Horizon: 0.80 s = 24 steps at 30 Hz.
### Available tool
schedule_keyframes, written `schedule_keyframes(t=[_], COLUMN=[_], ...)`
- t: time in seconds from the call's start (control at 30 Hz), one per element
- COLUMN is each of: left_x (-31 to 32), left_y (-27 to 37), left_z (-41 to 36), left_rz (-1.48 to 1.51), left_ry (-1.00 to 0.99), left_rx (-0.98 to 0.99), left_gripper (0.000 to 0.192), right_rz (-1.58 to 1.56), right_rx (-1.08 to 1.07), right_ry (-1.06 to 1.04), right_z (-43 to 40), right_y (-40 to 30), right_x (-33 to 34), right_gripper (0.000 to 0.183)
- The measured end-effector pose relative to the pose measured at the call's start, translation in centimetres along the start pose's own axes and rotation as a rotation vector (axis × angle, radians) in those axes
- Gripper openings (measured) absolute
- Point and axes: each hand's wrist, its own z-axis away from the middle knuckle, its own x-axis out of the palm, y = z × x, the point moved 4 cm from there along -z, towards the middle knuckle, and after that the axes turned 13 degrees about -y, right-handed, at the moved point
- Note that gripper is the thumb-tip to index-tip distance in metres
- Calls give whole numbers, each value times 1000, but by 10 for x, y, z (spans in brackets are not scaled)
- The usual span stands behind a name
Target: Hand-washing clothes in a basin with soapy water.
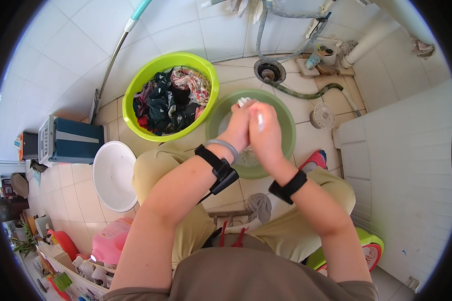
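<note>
My left hand (pixel 239 122) and my right hand (pixel 265 126) are pressed together above a green plastic basin (pixel 290 131). Both are closed around a small white cloth (pixel 245 101), which shows only at the far side of the fingers. A white patch, possibly foam, lies on the back of my right hand. Cloudy, sudsy water (pixel 248 158) shows in the basin below my wrists. A grey bangle (pixel 226 143) circles my left wrist, and black straps are on both forearms.
A lime-green tub (pixel 130 113) of wet clothes (pixel 173 99) stands beyond the basin to the left. Nearer on that side is a white basin (pixel 113 177). A floor drain (pixel 270 71) with a hose (pixel 305 94) lies far right. White panelling (pixel 403 150) bounds the right side.
</note>
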Motion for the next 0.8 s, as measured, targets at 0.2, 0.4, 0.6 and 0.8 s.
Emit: schedule_keyframes(t=[0.2,0.4,0.6,0.8], left_x=[36,14,41,9], left_y=[-9,4,-4,3], left_z=[24,20,32,24], left_rz=[-266,-100,-321,48], left_ry=[63,-11,26,-220], left_rx=[-11,-18,-78,-156], left_gripper=[31,25,26,21], right_rz=[-21,-13,-59,138], right_rx=[130,-5,79,-61], right_ry=[156,34,167,-15], right_z=[-13,1,-15,2], right_y=[66,-6,44,-6], right_x=[-27,1,-29,3], right_gripper=[13,18,20,17])
